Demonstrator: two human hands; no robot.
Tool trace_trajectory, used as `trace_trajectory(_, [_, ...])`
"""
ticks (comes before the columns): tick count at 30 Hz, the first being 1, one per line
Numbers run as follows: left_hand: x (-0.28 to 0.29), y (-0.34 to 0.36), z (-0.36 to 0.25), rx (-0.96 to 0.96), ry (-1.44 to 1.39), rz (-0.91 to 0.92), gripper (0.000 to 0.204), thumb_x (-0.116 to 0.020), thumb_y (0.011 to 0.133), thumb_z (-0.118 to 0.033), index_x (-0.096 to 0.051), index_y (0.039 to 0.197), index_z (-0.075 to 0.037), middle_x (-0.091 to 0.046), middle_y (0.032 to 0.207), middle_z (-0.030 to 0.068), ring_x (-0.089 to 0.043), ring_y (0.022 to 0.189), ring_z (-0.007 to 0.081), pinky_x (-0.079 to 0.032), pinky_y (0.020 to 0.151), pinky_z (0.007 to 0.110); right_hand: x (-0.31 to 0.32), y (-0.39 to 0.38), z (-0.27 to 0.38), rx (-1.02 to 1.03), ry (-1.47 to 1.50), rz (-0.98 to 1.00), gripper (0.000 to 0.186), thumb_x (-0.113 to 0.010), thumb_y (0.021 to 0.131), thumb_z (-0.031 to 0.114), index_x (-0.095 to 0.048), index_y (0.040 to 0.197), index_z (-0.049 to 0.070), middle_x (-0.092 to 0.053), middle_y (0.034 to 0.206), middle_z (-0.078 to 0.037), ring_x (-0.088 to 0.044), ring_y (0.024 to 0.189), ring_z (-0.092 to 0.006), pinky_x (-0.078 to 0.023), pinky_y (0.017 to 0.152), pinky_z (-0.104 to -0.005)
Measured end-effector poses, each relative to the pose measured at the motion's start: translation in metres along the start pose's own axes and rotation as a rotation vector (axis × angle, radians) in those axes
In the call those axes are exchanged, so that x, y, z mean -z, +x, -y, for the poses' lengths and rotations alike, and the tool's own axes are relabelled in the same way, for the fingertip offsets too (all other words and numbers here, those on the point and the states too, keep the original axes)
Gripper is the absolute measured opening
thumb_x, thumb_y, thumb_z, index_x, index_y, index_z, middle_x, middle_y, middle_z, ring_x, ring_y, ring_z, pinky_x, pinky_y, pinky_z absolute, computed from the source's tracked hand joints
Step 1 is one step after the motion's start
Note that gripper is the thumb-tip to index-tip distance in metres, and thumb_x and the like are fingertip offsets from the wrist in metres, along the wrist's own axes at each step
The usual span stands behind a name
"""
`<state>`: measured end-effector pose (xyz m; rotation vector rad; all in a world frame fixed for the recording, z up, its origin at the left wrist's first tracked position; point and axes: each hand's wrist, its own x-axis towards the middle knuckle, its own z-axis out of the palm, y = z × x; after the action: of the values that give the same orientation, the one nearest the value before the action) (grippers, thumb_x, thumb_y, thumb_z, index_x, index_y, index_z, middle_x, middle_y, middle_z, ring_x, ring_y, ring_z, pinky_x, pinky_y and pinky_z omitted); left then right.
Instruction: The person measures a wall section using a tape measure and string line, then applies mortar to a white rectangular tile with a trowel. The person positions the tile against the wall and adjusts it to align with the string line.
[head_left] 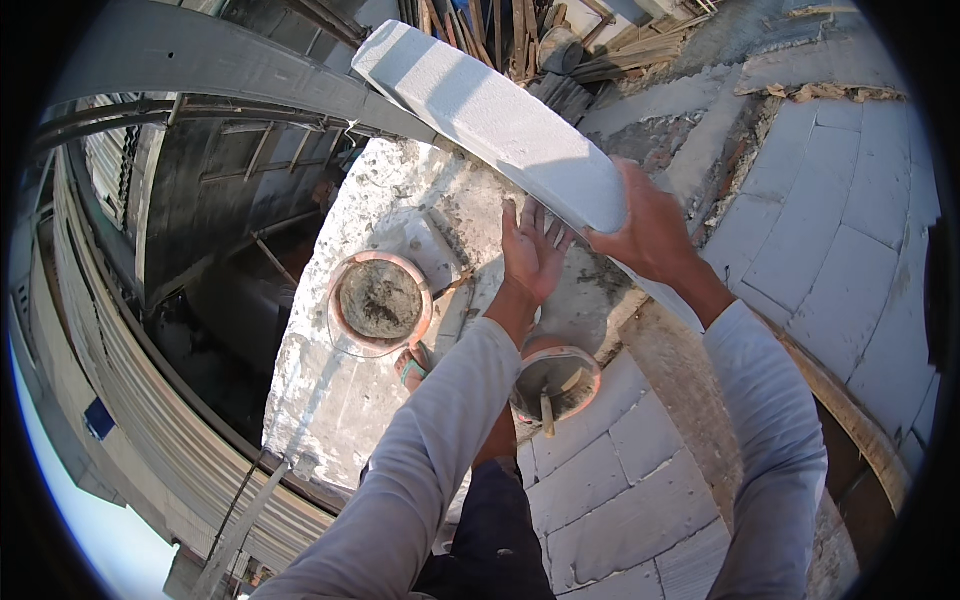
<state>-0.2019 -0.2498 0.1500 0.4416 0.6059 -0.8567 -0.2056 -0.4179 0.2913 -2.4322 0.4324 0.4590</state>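
Note:
A long white lightweight concrete block (pixel 500 125) is tilted up in front of me, its far end at the upper left. My right hand (pixel 652 222) grips the near end, with the thumb at the lower edge. Palm up and fingers spread, my left hand (pixel 535 252) lies by the block's lower long edge; whether its fingertips bear any weight cannot be told. Below my left hand stands a bucket (pixel 597 385) with a wooden-handled tool (pixel 547 412) in it. Another bucket (pixel 337 318), holding grey mortar (pixel 381 299), stands further left.
Rough mortar-stained concrete (pixel 310 385) lies underfoot, with a steep drop (pixel 215 300) on its left. Walls of white blocks rise at the right (pixel 830 270) and below (pixel 610 510). A steel beam (pixel 240 75) crosses the upper left. Timber scraps (pixel 640 55) lie at the back.

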Motion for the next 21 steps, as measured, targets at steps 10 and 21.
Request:
trace_trajectory(10, [0.014,0.004,-0.003,-0.023,0.216,-0.033,0.094,-0.047,0.103,-0.062,-0.007,0.165,-0.005,-0.015,0.171,0.0146,-0.013,0.158,0.0346,-0.012,0.127,0.050,-0.004,-0.002,0.013,-0.031,-0.148,-0.003,0.090,-0.083,0.075,0.027,-0.037,0.147,0.000,-0.061,0.129,-0.026,-0.062,0.120,-0.0428,-0.050,0.102,-0.0501])
trace_trajectory(21, [0.026,0.016,-0.031,0.021,0.483,0.019,0.106,-0.070,0.096,-0.050,-0.007,0.162,0.005,-0.029,0.162,0.0261,-0.033,0.151,0.0358,-0.033,0.121,0.045,-0.007,0.003,0.012,-0.122,-0.147,-0.021,0.090,-0.082,0.073,0.019,-0.037,0.150,0.008,-0.056,0.136,-0.020,-0.054,0.129,-0.0339,-0.040,0.115,-0.0489])
